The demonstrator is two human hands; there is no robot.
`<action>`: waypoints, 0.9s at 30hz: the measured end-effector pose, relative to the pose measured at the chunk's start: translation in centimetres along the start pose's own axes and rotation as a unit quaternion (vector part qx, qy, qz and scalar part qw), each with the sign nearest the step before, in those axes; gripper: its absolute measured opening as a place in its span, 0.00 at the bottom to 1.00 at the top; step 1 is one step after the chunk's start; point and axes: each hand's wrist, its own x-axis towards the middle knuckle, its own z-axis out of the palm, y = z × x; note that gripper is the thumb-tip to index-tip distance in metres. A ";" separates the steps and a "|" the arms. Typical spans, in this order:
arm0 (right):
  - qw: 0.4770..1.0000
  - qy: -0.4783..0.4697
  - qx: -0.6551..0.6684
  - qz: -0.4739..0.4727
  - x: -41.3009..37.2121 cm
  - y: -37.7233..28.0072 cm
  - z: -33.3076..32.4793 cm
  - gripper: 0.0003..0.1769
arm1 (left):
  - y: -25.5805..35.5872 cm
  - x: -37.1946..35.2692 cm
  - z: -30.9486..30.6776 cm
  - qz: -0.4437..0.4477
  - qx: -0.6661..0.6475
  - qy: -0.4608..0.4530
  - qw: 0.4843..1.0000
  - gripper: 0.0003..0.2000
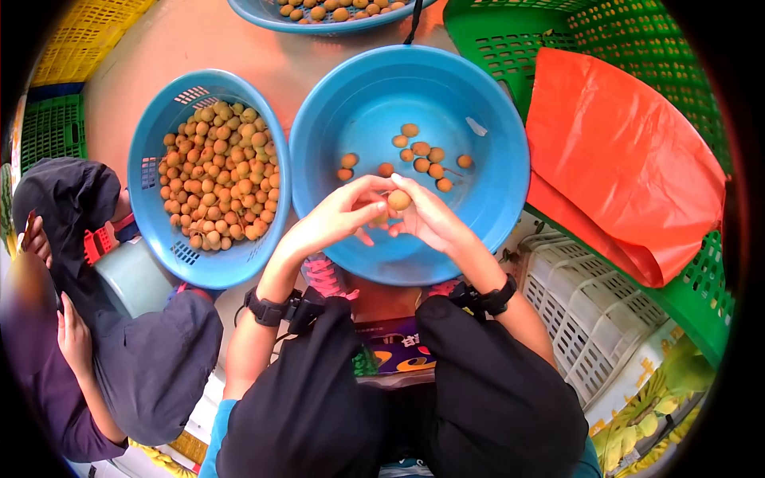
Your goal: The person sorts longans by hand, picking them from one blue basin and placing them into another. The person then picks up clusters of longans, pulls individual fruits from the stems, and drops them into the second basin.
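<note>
Both hands meet above the near part of a round blue basin [319, 88]. My right hand [434, 219] is closed on a brown longan [399, 200] between thumb and fingers. My left hand [343, 211] is curled close against it, its fingertips around another longan that is partly hidden between the hands. Several loose longans [421, 149] lie on the basin floor beyond my fingers, some with short stems. A small whitish scrap [476, 127] sticks to the basin's right inner wall.
Left of the basin stands a blue basket [145, 119] heaped with longans; another blue basket [351, 26] of longans is at the top. A red plastic bag [621, 151] hangs over a green crate [494, 48]. A white crate [582, 319] stands right. Another person [151, 358] sits at left.
</note>
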 end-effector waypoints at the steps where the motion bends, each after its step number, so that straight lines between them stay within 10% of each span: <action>1: 1.000 0.003 0.007 -0.004 0.1 0.1 0.0 0.18 | 0.3 -0.1 -0.2 -0.012 -0.006 0.022 1.000 0.15; 10: 0.997 0.001 0.045 -0.061 0.7 0.1 -3.8 0.14 | -1.2 -0.8 -1.3 0.000 -0.223 0.109 0.969 0.17; 18: 0.829 0.182 -0.504 -0.158 0.3 1.5 -4.3 0.16 | -2.3 0.0 -1.4 -0.027 -0.404 0.107 0.908 0.24; 27: 0.873 0.141 -0.449 -0.125 -0.2 1.4 -4.0 0.13 | -3.7 0.5 -1.5 -0.011 -0.301 0.073 0.951 0.22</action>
